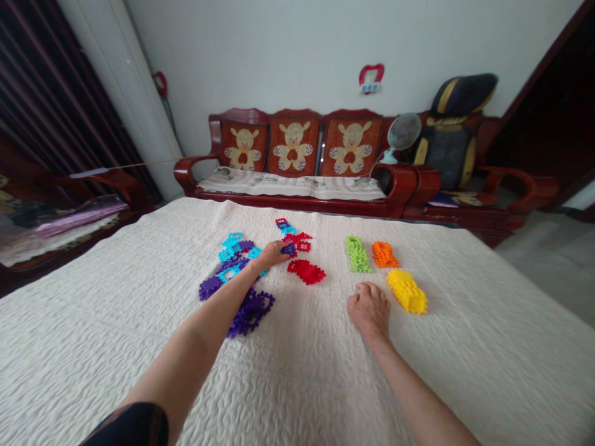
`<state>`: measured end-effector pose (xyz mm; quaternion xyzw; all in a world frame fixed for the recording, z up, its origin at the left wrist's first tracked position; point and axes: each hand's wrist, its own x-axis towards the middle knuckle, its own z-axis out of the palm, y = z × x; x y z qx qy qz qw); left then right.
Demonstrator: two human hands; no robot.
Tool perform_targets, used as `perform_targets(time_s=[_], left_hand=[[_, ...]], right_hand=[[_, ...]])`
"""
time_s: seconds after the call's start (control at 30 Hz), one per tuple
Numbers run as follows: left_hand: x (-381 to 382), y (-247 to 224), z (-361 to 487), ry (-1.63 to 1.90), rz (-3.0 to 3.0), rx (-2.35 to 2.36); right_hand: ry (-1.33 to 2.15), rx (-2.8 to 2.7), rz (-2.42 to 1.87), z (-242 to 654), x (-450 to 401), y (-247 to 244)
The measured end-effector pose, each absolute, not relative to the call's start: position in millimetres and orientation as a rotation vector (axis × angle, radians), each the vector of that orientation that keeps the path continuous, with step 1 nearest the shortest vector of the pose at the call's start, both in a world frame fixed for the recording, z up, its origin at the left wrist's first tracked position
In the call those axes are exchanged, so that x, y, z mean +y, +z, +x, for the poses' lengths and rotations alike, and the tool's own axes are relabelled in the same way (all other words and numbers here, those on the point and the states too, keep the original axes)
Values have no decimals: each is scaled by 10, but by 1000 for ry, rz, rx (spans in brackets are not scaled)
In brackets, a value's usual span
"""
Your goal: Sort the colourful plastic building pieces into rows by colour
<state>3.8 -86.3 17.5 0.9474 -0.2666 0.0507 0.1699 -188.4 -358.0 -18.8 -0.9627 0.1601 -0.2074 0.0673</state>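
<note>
My left hand (273, 254) reaches to the middle of the bedspread-like cover, its fingers closed on a dark purple toothed plastic building piece (289, 250). Beside that piece lie loose red pieces (304, 246), with a denser red cluster (307, 271) nearer to me. Under and left of my left forearm are scattered purple pieces (251, 311) and light blue pieces (229, 251). My right hand (370, 308) rests on the cover with its fingers curled in, and nothing shows in it. Closest to it are a yellow stack (407, 291) and a lime green stack (357, 254).
An orange stack (383, 254) lies behind the yellow one. The quilted cream cover (297, 371) spreads over the wide surface. Beyond its far edge stands a wooden sofa (297, 201) with bear cushions, a small fan (403, 132) and a chair with a massage pad (449, 152).
</note>
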Motion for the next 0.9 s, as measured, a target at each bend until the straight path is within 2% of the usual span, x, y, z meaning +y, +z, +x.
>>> perform_targets(time_s=[0.2,0.37,0.47,0.57,0.77,0.9], left_hand=[[-726,291,3,164,2687,-672],[-463,394,-32,127,2900,-598],[-403,403,-63,233,2977,-541],[-544,369,-74,307,2936,-642],[-1006,245,-7,140,2941,-789],[-1059,169,30,141,2911,-833]], right_hand=[[-629,484,-2905,-1889,-3571,-157],[-643,475,-2913,-1889,-3581,-178],[-658,472,-2912,-1888,-3582,-190],[-646,470,-2910,-1890,-3579,-182],[-656,457,-2886,-1896,-3580,-163],[-665,442,-2880,-1891,-3586,-177]])
